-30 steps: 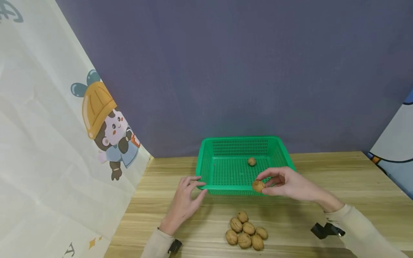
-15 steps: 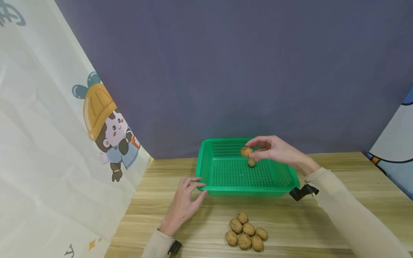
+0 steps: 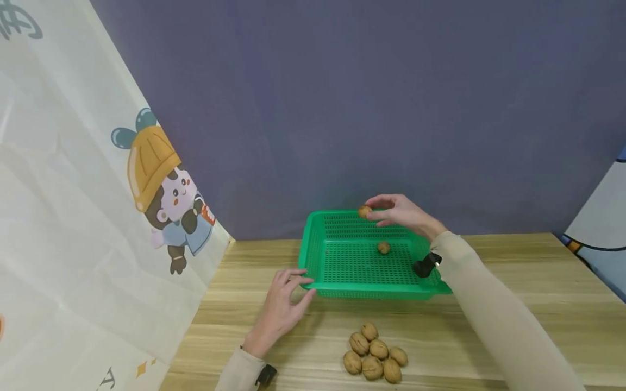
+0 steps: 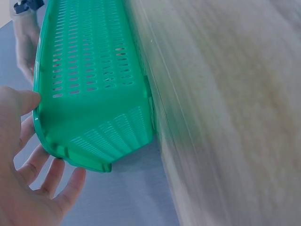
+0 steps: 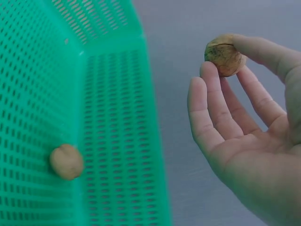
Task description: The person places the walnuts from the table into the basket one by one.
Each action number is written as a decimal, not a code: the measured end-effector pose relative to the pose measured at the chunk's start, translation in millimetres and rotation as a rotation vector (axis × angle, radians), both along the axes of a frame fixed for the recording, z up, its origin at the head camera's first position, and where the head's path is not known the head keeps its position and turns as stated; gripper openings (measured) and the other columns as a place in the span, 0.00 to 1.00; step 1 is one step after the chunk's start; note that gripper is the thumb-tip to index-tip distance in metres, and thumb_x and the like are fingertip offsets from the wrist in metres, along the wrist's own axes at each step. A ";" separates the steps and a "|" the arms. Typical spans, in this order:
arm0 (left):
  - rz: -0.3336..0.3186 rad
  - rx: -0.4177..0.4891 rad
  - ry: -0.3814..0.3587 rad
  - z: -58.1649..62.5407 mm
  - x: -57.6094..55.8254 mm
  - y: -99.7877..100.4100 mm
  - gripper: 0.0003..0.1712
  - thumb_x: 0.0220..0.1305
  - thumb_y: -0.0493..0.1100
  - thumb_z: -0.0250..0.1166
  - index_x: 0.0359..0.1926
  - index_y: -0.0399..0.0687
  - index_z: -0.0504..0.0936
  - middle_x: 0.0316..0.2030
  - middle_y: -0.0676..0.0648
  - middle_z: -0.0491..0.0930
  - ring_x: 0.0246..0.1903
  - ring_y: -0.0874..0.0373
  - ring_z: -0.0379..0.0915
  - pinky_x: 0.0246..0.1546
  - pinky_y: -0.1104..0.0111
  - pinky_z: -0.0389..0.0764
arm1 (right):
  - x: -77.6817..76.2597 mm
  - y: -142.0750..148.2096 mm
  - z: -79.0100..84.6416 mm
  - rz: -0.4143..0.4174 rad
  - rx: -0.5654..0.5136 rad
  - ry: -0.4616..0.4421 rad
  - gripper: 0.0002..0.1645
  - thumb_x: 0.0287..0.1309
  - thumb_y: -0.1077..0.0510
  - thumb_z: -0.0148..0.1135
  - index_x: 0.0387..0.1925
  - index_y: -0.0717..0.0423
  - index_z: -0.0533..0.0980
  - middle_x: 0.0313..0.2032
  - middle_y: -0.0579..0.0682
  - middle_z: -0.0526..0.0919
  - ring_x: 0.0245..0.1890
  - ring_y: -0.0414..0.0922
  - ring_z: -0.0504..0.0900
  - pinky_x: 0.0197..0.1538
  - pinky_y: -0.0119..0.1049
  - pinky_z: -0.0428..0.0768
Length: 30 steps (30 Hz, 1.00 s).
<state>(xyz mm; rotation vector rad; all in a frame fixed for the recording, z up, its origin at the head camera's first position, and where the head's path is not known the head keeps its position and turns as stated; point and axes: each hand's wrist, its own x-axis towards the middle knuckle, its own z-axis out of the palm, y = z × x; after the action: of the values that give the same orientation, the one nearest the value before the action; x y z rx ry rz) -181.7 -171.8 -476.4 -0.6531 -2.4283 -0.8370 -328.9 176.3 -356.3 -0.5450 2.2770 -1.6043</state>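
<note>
My right hand (image 3: 403, 213) pinches a walnut (image 5: 225, 55) between thumb and fingertips. In the head view it is over the far rim of the green plastic basket (image 3: 367, 286); in the right wrist view hand and walnut appear beside the basket wall. A single walnut (image 3: 383, 247) lies on the basket's slotted floor. At the near left corner, my left hand (image 3: 281, 309) holds the rim, with thumb and fingers on either side of the corner, as the left wrist view shows. Several walnuts (image 3: 373, 349) lie grouped on the table in front of the basket.
The basket stands on a wood-grain table (image 3: 244, 277) close to a dark grey-blue backdrop (image 3: 342, 108). To the left hangs a pale sheet (image 3: 58, 228) with a cartoon figure (image 3: 161, 190). Another printed sheet (image 3: 601, 217) is at the right.
My right hand has carried its walnut from the near rim across the basket to the far rim, up and left in the head view. My left hand stays at the corner.
</note>
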 end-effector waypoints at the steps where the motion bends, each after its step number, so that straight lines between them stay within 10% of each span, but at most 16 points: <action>1: -0.002 -0.001 -0.001 0.1 -0.2 0.1 0.12 0.68 0.45 0.75 0.49 0.48 0.90 0.58 0.42 0.84 0.61 0.48 0.75 0.62 0.50 0.82 | -4.0 -0.9 -5.3 -0.009 -0.003 -0.011 0.34 0.72 0.51 0.69 0.73 0.58 0.71 0.75 0.61 0.70 0.69 0.62 0.78 0.62 0.48 0.87; 12: 0.003 -0.008 -0.001 0.3 -0.4 -0.1 0.12 0.68 0.46 0.75 0.49 0.49 0.89 0.58 0.42 0.84 0.62 0.49 0.75 0.62 0.50 0.81 | -21.9 -10.7 -62.8 -0.051 0.037 -0.060 0.34 0.75 0.51 0.66 0.74 0.61 0.69 0.74 0.65 0.72 0.72 0.63 0.74 0.71 0.64 0.77; 22: -0.004 -0.002 0.008 -0.2 -1.0 -0.1 0.11 0.68 0.45 0.75 0.49 0.49 0.89 0.58 0.42 0.84 0.61 0.48 0.75 0.62 0.50 0.81 | -19.1 -22.8 -76.7 -0.045 0.188 -0.094 0.31 0.74 0.52 0.66 0.71 0.61 0.73 0.67 0.65 0.78 0.38 0.52 0.76 0.41 0.50 0.76; 30: -0.002 -0.006 0.006 -1.0 -1.4 -1.2 0.11 0.68 0.46 0.75 0.49 0.50 0.89 0.58 0.43 0.84 0.61 0.49 0.75 0.62 0.50 0.81 | -20.9 -27.3 -81.2 0.017 0.364 -0.020 0.32 0.74 0.53 0.64 0.70 0.69 0.72 0.65 0.70 0.79 0.54 0.59 0.86 0.54 0.53 0.87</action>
<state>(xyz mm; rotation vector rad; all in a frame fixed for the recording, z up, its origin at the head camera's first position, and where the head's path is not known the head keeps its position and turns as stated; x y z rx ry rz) -183.1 -173.0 -477.4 -0.6591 -2.4256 -0.8275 -349.8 149.0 -437.5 -0.4494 2.4600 -1.1386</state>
